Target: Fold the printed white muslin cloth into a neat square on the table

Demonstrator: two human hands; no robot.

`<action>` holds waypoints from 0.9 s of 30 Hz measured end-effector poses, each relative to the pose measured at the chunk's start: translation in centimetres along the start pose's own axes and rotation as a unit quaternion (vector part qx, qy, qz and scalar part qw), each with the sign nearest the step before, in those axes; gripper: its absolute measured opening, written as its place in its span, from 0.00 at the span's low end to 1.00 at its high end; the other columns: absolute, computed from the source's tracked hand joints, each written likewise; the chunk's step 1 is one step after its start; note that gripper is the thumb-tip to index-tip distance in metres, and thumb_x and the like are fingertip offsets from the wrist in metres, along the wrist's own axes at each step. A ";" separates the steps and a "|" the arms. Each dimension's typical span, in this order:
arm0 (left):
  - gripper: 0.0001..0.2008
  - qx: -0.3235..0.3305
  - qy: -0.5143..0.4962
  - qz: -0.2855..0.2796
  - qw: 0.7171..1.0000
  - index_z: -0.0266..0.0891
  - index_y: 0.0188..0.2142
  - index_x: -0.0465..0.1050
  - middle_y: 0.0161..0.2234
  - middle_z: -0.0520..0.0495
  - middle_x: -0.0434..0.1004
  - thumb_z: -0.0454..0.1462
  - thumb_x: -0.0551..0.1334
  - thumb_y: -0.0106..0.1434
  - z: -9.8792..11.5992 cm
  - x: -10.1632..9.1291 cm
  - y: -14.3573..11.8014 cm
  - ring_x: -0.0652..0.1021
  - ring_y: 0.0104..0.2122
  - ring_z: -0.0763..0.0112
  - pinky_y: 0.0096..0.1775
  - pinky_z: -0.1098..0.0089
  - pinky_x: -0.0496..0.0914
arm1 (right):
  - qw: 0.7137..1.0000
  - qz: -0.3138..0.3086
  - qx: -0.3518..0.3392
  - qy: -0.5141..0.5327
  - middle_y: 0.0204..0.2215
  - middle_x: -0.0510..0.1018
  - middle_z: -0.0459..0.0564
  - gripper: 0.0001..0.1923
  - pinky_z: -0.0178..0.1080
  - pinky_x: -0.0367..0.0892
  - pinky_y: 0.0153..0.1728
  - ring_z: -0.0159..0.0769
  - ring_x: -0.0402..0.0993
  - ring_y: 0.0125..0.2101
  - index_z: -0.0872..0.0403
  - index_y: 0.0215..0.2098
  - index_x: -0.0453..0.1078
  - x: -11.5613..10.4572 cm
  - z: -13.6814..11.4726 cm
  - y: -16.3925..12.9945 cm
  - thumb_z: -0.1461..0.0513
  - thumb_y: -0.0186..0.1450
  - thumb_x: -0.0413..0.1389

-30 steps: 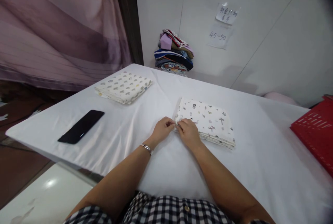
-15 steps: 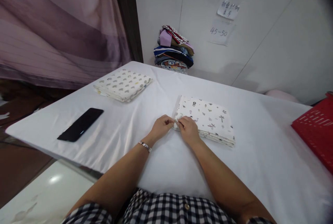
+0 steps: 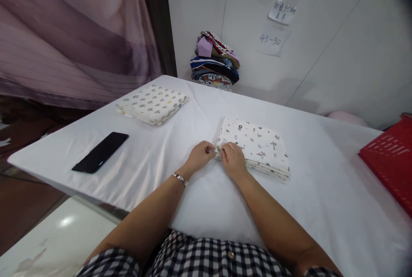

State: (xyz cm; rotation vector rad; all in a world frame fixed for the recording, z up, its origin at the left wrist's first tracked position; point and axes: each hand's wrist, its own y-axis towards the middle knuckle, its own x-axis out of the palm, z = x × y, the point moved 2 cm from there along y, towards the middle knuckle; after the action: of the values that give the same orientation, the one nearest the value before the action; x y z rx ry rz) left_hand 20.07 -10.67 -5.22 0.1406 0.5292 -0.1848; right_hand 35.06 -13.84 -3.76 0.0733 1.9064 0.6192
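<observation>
A folded white cloth [image 3: 257, 142] with small plant and animal prints lies on the white-covered table [image 3: 199, 200], a little right of centre. At its near left corner both hands meet. My right hand [image 3: 233, 158] pinches the corner's layers between thumb and fingers. Just left of it, my left hand [image 3: 200, 157], with a bracelet on its wrist, has its fingertips pinched at the same corner edge. The fingers partly hide the corner. Farther back on the left rests a second folded cloth [image 3: 152, 104], white with grey cloud-like shapes, touched by neither hand.
A black phone [image 3: 101, 152] lies on the table's left side. At the right edge stands a red plastic basket [image 3: 388, 157]. Behind the table, a stack of folded fabrics [image 3: 215, 62] rests against the wall. A pink curtain [image 3: 77, 32] hangs at the back left.
The cloth's near left corner looks slightly lifted between my right fingers. Both hands stay at nearly the same place, and the folded cloths have not moved.
</observation>
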 end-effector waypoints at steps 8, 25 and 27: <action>0.06 -0.001 0.023 -0.008 1.000 0.40 0.28 0.71 0.28 0.53 0.71 0.39 0.61 0.52 0.9 -0.3 -0.2 0.70 0.28 0.74 0.31 0.72 0.64 | 0.997 -0.028 -0.041 -0.051 0.31 0.70 0.51 0.09 0.39 0.54 0.34 0.39 0.61 0.34 0.55 0.31 0.66 0.4 0.0 -0.1 0.63 0.67 0.47; 0.04 -0.011 0.014 0.007 1.000 0.39 0.27 0.70 0.27 0.53 0.70 0.37 0.58 0.53 0.9 0.5 -0.3 0.70 0.28 0.74 0.31 0.73 0.64 | 1.000 0.006 -0.015 0.008 0.31 0.70 0.50 0.04 0.39 0.56 0.35 0.38 0.61 0.34 0.54 0.32 0.66 0.5 0.1 -0.5 0.63 0.63 0.50; 0.05 -0.005 0.006 0.002 1.000 0.39 0.26 0.70 0.27 0.53 0.70 0.37 0.58 0.54 0.9 0.5 -0.3 0.70 0.28 0.74 0.31 0.72 0.64 | 1.000 0.011 -0.009 0.016 0.31 0.70 0.50 0.04 0.39 0.56 0.35 0.38 0.62 0.34 0.54 0.32 0.66 0.6 0.1 -0.5 0.63 0.63 0.51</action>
State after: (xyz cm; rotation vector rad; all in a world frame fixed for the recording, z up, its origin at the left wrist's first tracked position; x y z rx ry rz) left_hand 20.88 -11.21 -4.70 0.1336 0.5410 -0.1783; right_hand 35.03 -14.00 -4.52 0.0735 1.9326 0.6555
